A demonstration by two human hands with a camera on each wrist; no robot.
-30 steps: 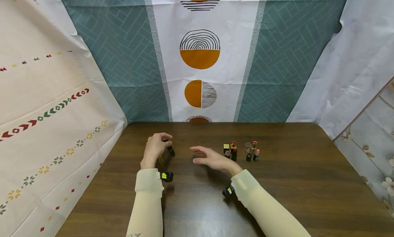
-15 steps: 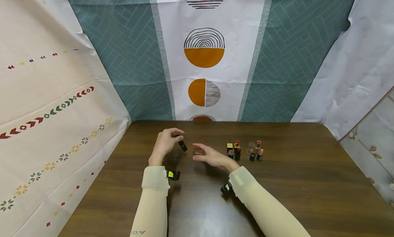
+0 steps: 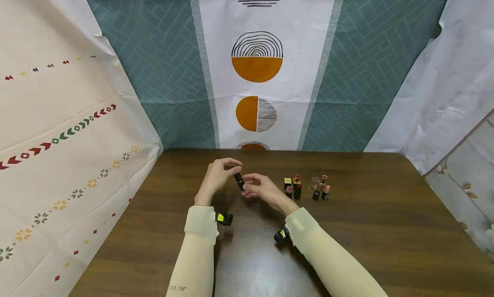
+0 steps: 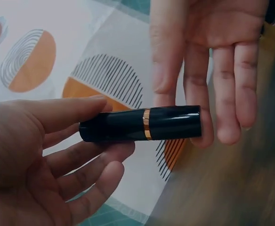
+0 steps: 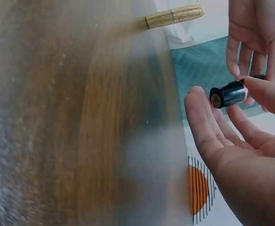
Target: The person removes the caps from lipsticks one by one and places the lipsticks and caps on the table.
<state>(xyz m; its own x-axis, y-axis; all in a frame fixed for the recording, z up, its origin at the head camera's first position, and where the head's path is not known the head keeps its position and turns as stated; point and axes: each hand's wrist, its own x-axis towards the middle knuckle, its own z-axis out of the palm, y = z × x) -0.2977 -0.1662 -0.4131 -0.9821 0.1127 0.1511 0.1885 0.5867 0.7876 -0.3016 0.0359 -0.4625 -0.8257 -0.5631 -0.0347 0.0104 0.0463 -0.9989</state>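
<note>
My left hand (image 3: pixel 217 177) pinches the upper end of a closed black lipstick (image 3: pixel 239 181) between thumb and fingers, holding it tilted above the table. A thin gold band rings its middle in the left wrist view, where the lipstick (image 4: pixel 173 123) lies level across the fingers. My right hand (image 3: pixel 267 190) is at its lower end, thumb on one side and fingers extended on the other. In the right wrist view the lipstick's end (image 5: pixel 229 94) sits between that thumb and the loosely spread fingers. Whether the right fingers touch it, I cannot tell.
On the brown table (image 3: pixel 366 228), right of my hands, stand several lipsticks, among them a red one (image 3: pixel 297 192) and a pink one (image 3: pixel 326 192), with a clear cap (image 3: pixel 314 182) nearby. A gold tube (image 5: pixel 175 17) stands on the table in the right wrist view.
My left hand has carried the black lipstick rightward to my right hand. The right hand has stayed nearly in place, its fingers now around the lipstick's lower end.
</note>
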